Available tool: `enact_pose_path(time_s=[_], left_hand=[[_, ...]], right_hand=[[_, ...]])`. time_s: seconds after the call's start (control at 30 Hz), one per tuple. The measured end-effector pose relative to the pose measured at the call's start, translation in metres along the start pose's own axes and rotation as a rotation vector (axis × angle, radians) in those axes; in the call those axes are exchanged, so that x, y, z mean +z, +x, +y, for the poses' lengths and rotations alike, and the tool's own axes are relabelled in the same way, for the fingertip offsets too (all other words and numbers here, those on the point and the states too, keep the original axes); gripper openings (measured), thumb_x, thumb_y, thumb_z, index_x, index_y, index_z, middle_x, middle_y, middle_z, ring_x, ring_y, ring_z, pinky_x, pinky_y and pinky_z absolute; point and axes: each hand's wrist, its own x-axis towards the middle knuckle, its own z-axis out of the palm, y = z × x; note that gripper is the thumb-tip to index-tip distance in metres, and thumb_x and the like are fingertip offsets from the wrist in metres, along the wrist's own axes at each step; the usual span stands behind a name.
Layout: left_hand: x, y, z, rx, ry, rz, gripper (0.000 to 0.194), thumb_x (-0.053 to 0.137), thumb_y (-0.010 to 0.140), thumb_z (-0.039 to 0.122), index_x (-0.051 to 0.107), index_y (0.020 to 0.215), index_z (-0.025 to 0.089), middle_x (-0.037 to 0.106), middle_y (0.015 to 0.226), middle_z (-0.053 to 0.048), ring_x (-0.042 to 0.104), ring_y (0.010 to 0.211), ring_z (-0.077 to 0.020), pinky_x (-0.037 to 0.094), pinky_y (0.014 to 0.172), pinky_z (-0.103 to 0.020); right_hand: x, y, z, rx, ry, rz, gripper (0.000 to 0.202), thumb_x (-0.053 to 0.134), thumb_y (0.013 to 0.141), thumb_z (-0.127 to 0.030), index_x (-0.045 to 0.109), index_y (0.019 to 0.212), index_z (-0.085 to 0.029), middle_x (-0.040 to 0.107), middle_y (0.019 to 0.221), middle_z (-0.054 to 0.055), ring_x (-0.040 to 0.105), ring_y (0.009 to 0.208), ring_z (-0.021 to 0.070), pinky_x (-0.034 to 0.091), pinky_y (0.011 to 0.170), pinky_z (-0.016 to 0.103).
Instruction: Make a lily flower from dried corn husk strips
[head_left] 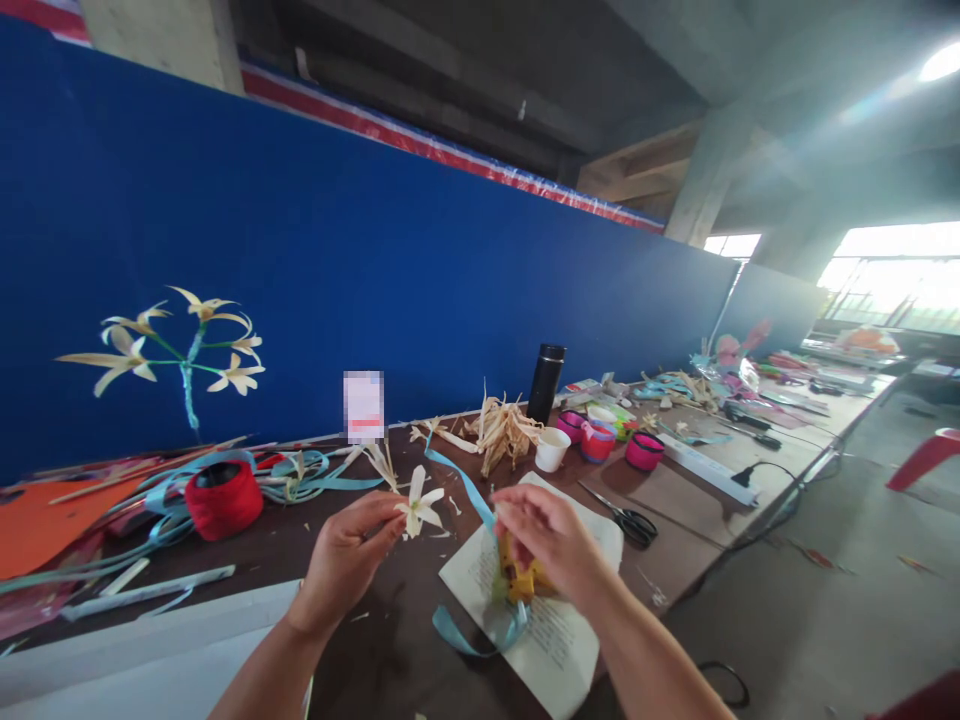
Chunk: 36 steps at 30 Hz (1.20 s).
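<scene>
A cream flower (420, 502) with pointed petals is pinched between the thumb and fingers of my left hand (346, 550). My right hand (546, 540) has its fingers curled together over a yellow object (519, 580), partly hidden, whose kind I cannot make out. What those fingers hold, if anything, is hidden. A light blue ribbon (461, 478) runs close to the right fingertips, and a loop of it curls below. Under the right hand and yellow object lies an open book (555, 650) with printed pages.
Scissors (634, 522) lie right of the book. Behind are dried husks (499, 430), a white cup (552, 450), a black bottle (547, 385) and a power strip (709, 470). At left stand a red roll (223, 500) and a flower stem (191, 375) against the blue partition (360, 260).
</scene>
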Motion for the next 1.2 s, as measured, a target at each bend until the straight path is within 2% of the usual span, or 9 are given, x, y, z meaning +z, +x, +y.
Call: enact_pose_path(time_s=[0.13,0.23,0.37,0.57,0.7,0.83,0.93,1.03,1.2], left_hand=[[0.002,-0.001,-0.003,-0.048,-0.025,-0.005,0.014,0.061,0.074,0.027,0.071,0.072,0.018,0.07,0.084,-0.006,0.063,0.076,-0.0163,0.049,0.066,-0.021],[0.002,-0.002,-0.007,-0.11,-0.049,0.003,0.015,0.063,0.073,0.03,0.071,0.071,0.018,0.069,0.084,-0.006,0.063,0.077,-0.0166,0.049,0.067,-0.021],[0.001,-0.002,-0.01,-0.154,-0.06,0.021,0.015,0.065,0.071,0.033,0.071,0.071,0.019,0.068,0.084,-0.005,0.062,0.08,-0.0168,0.048,0.07,-0.022],[0.002,-0.001,-0.006,-0.17,-0.085,0.006,0.018,0.065,0.07,0.033,0.072,0.071,0.017,0.069,0.083,-0.007,0.062,0.078,-0.0176,0.049,0.068,-0.023],[0.002,0.0,0.0,-0.161,-0.084,0.014,0.018,0.064,0.07,0.033,0.072,0.067,0.017,0.069,0.081,-0.008,0.063,0.077,-0.0188,0.05,0.068,-0.024],[0.002,0.001,0.002,-0.166,-0.113,0.001,0.018,0.063,0.072,0.032,0.072,0.067,0.017,0.069,0.083,-0.009,0.064,0.076,-0.0192,0.05,0.066,-0.025],[0.004,0.0,0.0,-0.145,-0.132,0.01,0.017,0.063,0.073,0.029,0.072,0.067,0.017,0.069,0.081,-0.008,0.063,0.074,-0.0176,0.049,0.064,-0.023],[0.006,-0.002,-0.003,-0.117,-0.137,0.018,0.014,0.062,0.073,0.026,0.072,0.068,0.017,0.069,0.081,-0.007,0.062,0.073,-0.0166,0.049,0.063,-0.022],[0.006,-0.003,-0.003,-0.08,-0.091,-0.012,0.015,0.06,0.075,0.025,0.071,0.071,0.017,0.068,0.081,-0.007,0.061,0.071,-0.0153,0.047,0.061,-0.021]], right_hand=[[-0.044,-0.024,0.007,0.055,-0.369,-0.033,0.027,0.054,0.082,-0.039,0.061,0.096,-0.017,0.061,0.071,0.002,0.055,0.057,0.0124,0.042,0.051,0.022],[-0.061,-0.039,0.011,0.031,-0.709,-0.036,0.021,0.055,0.079,-0.03,0.062,0.097,-0.021,0.064,0.085,0.004,0.059,0.077,0.0176,0.043,0.067,0.027],[-0.062,-0.047,0.021,0.012,-1.104,-0.08,0.04,0.057,0.069,-0.018,0.057,0.108,-0.028,0.06,0.104,0.004,0.052,0.098,0.0233,0.036,0.082,0.033],[-0.049,-0.039,0.051,0.014,-1.251,-0.102,0.046,0.052,0.065,-0.011,0.053,0.11,-0.021,0.06,0.099,0.008,0.051,0.095,0.0258,0.031,0.084,0.037],[-0.047,-0.033,0.059,-0.013,-1.214,-0.047,0.057,0.052,0.062,-0.008,0.048,0.117,-0.021,0.057,0.102,0.009,0.051,0.098,0.0253,0.032,0.084,0.034],[-0.051,-0.029,0.052,-0.033,-1.103,0.028,0.04,0.051,0.066,-0.01,0.058,0.103,-0.025,0.059,0.092,0.005,0.054,0.088,0.023,0.037,0.078,0.032],[-0.051,-0.033,0.039,-0.09,-0.83,0.149,0.029,0.054,0.072,-0.017,0.061,0.099,-0.025,0.061,0.089,0.006,0.056,0.084,0.0234,0.042,0.074,0.032],[-0.04,-0.044,0.025,-0.108,-0.467,0.223,0.025,0.059,0.075,-0.033,0.064,0.098,-0.023,0.065,0.09,0.008,0.059,0.082,0.0253,0.047,0.072,0.033],[-0.008,-0.06,0.006,-0.086,-0.196,0.055,0.024,0.064,0.072,-0.042,0.07,0.084,-0.022,0.068,0.083,0.008,0.063,0.08,0.0257,0.049,0.072,0.035]])
